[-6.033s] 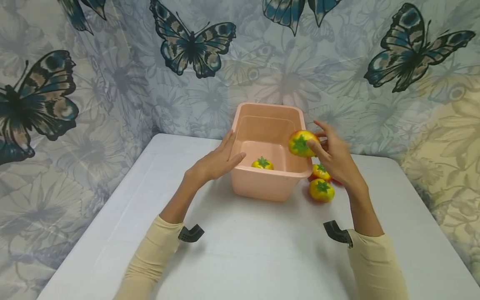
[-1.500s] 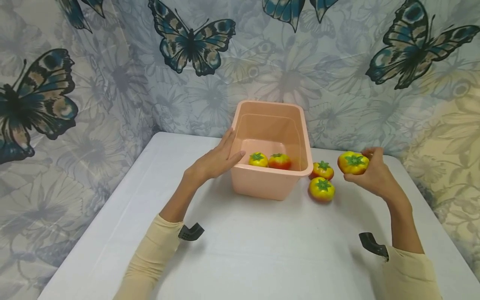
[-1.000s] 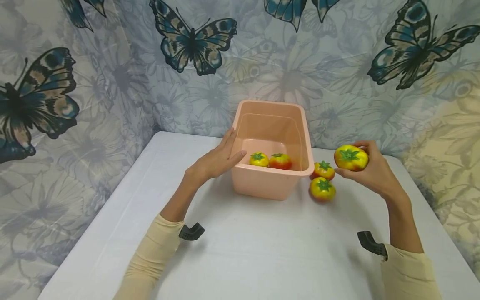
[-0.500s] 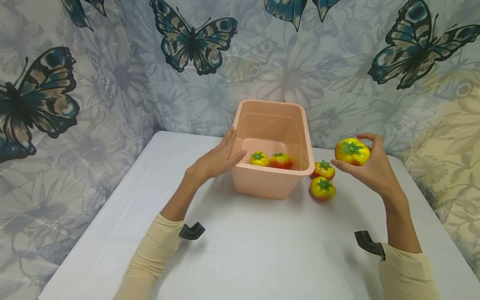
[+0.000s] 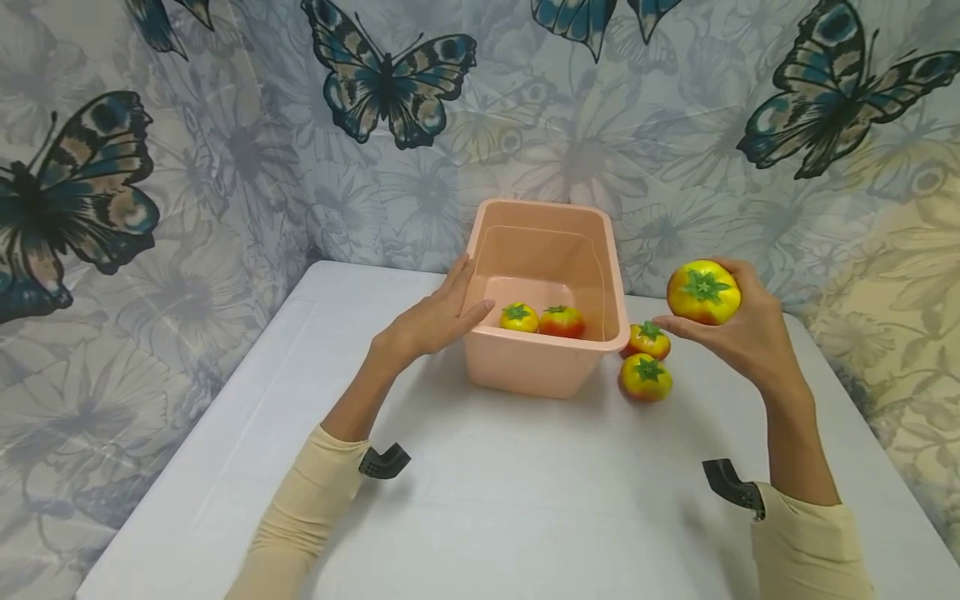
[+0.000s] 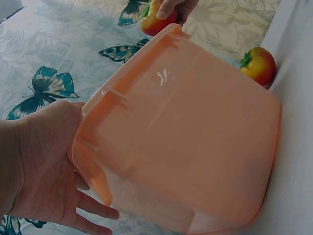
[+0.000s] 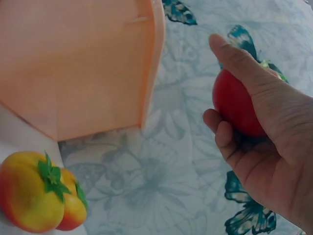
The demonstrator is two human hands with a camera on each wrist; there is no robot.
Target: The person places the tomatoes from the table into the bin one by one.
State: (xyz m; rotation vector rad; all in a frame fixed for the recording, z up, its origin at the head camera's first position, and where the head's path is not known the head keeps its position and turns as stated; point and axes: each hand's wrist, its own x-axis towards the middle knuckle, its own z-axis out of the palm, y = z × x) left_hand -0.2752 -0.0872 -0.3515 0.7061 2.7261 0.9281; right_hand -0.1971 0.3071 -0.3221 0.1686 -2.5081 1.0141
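Observation:
In the head view my right hand grips a yellow-green tomato-like fruit above the table, right of the pink bin. The right wrist view shows that fruit's red underside between thumb and curled fingers. My left hand rests against the bin's left rim with fingers extended; in the left wrist view the hand touches the rim, fingers spread. Inside the bin lie a yellow fruit and a redder one. Two more fruits, one behind and one in front, sit beside the bin's right side.
The white table meets a patterned cloth backdrop with large butterflies behind the bin and on the left. Each wrist carries a black mount, one at the left and one at the right.
A second fruit has appeared in the bin since the oldest frame. My right hand took up another from the table's right side and has raised it. My left hand has stayed on the rim.

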